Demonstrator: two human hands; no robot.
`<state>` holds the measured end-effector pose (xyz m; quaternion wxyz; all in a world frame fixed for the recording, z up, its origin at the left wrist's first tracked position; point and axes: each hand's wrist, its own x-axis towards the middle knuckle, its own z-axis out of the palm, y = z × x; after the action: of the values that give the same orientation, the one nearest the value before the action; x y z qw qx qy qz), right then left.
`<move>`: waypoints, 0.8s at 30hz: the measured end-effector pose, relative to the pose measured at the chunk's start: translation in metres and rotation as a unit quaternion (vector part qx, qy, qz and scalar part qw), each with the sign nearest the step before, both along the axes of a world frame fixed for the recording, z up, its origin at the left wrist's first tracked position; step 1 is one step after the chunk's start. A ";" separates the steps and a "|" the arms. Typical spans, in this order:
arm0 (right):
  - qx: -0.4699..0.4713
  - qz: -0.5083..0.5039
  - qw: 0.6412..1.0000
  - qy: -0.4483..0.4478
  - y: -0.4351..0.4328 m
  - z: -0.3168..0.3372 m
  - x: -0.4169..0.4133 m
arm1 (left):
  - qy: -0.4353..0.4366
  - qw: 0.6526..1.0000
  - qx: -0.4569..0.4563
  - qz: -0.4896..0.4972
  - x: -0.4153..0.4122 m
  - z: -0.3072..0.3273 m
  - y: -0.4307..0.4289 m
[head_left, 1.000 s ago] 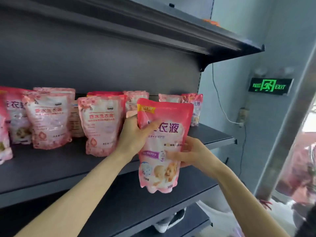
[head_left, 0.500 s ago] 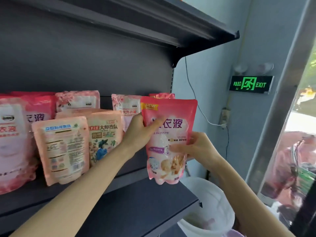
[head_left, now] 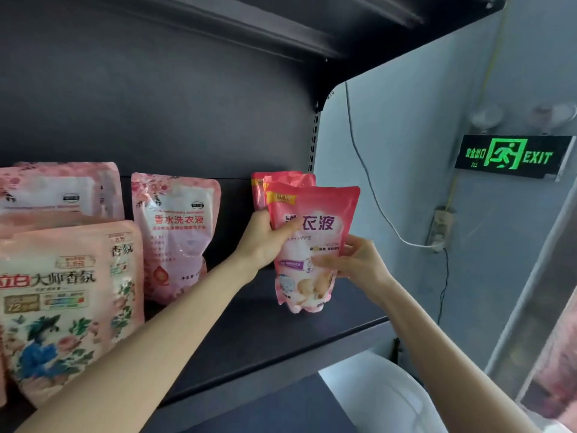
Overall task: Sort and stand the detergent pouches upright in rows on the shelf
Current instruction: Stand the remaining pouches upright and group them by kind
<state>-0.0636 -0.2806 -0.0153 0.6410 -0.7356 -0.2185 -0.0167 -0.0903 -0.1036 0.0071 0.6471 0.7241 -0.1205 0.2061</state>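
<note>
A pink detergent pouch (head_left: 315, 220) with a baby picture is upright at the right end of the dark shelf (head_left: 281, 339), its bottom at or just above the shelf surface. My left hand (head_left: 265, 242) grips its upper left edge. My right hand (head_left: 356, 260) holds its right side at mid height. Close behind it stand two more pink pouches (head_left: 274, 179) of the same kind, mostly hidden. To the left stand a pale pink pouch (head_left: 175, 235), another pale one (head_left: 59, 189) behind, and a large floral pouch (head_left: 71, 307) in front.
The shelf above (head_left: 281, 29) overhangs the row. Right of the shelf is a grey wall with a cable, a socket (head_left: 441, 229) and a green exit sign (head_left: 507, 156). A white bucket (head_left: 381, 398) sits below the shelf's right end.
Both hands have carried the baby pouch right and back onto the shelf's right end, in front of the matching pouches. The view has shifted right and closer.
</note>
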 end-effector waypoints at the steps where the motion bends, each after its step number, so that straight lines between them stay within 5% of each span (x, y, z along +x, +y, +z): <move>1: 0.002 0.007 1.000 0.001 -0.001 -0.003 0.014 | -0.001 1.000 0.004 0.010 0.011 -0.002 -0.003; 12: -0.019 0.122 0.992 -0.024 -0.001 -0.015 0.125 | 0.068 0.994 0.032 0.079 0.074 -0.019 -0.005; 24: -0.100 0.217 0.969 -0.057 -0.002 -0.023 0.156 | 0.039 0.984 0.042 0.167 0.087 -0.027 -0.006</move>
<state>0.0921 -0.2825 -0.0383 0.5392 -0.7288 -0.4095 0.1023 -0.0029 -0.1095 -0.0199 0.5770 0.7679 0.0196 0.2775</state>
